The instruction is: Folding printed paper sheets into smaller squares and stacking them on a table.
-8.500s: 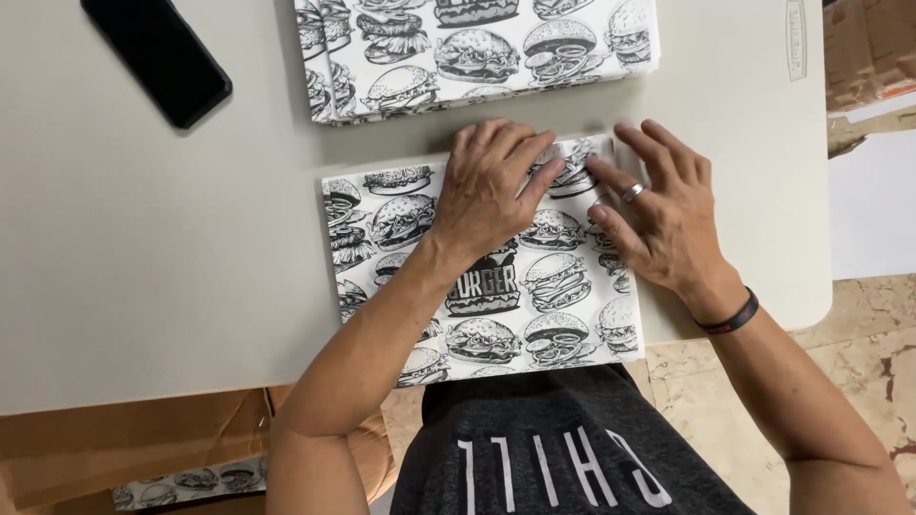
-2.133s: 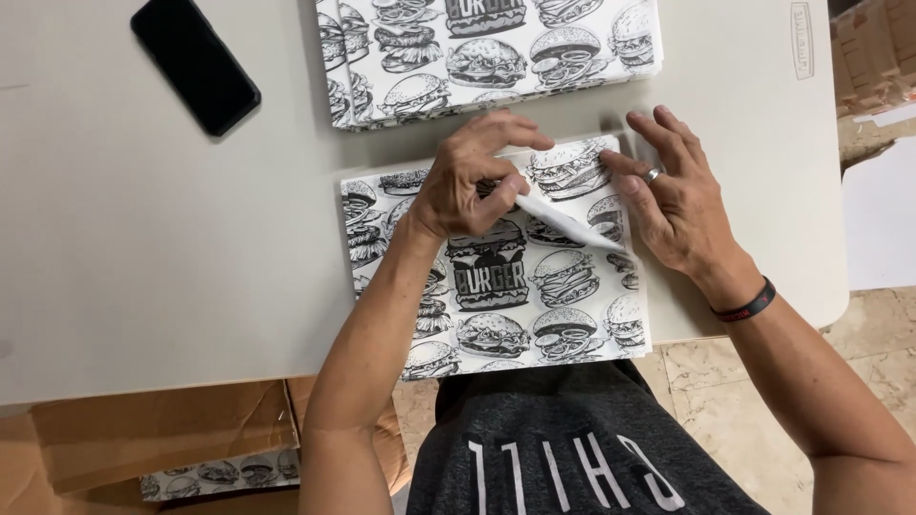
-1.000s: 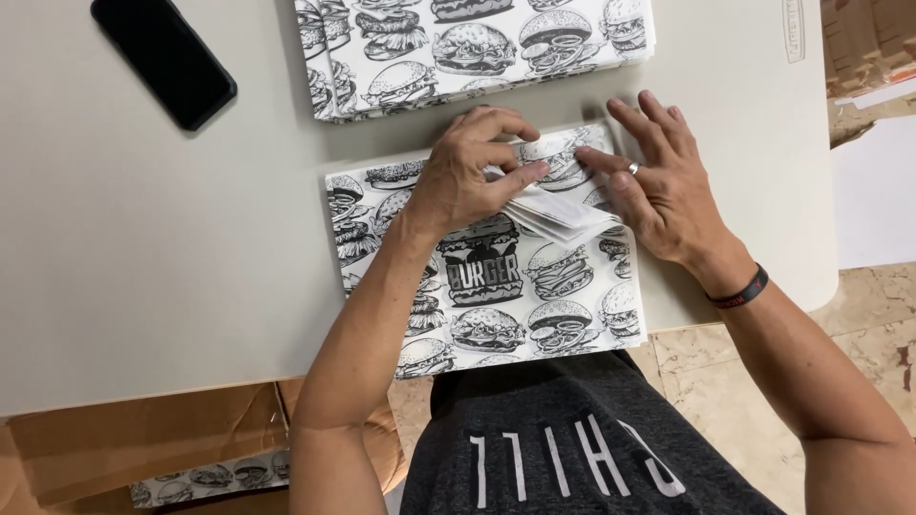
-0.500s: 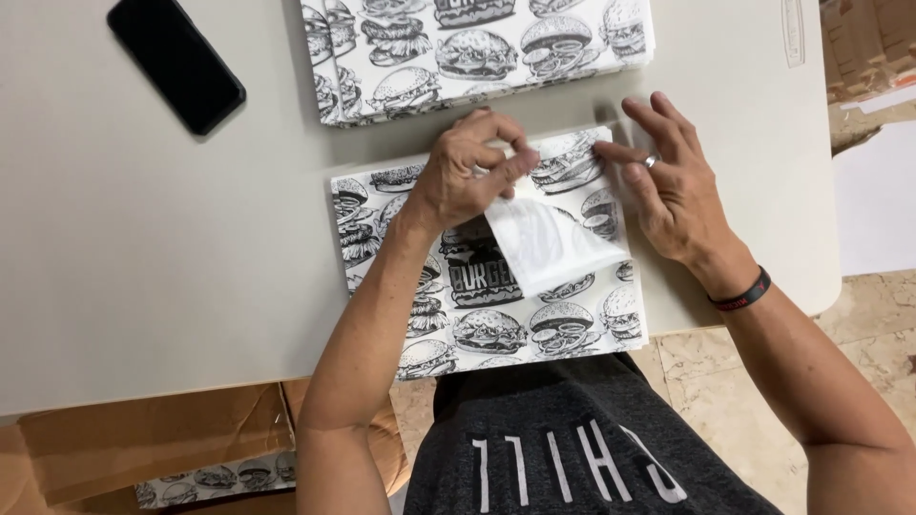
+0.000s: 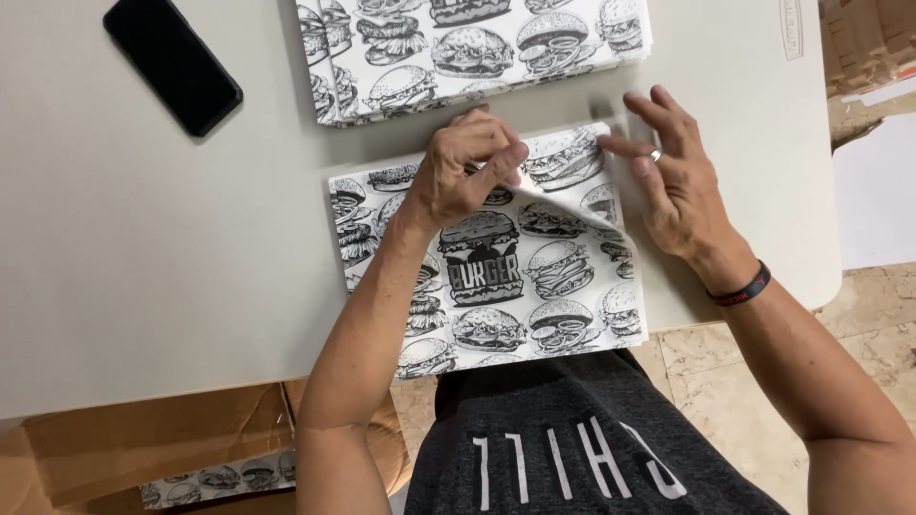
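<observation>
Saw only part of the far stack of burger-print paper, cut off by the top edge of the picture. Could not see the near end of the near stack of burger-print sheets, hidden under a dark grey shirt at the table's front edge. Could not tell how many sheets lay in either stack. Found the left hand resting on the far part of the near stack, fingers curled narrow and pinching the far corner of the top sheet, lifted a little off the rest. Could not see the fingertips under that corner. Found the right hand just beside it at the stack's far right corner, fingers spread wide and holding nothing, with a ring on one finger and a dark band at the wrist. Saw a black phone lying flat, well apart to the far left. Noticed lots of bare grey table to the left of the near stack, and only a thin strip between the two stacks. Spotted the table's right edge close past the right hand, with tiled floor beyond. Made out brown cardboard and one more printed sheet down low on the left, partly cut off.
</observation>
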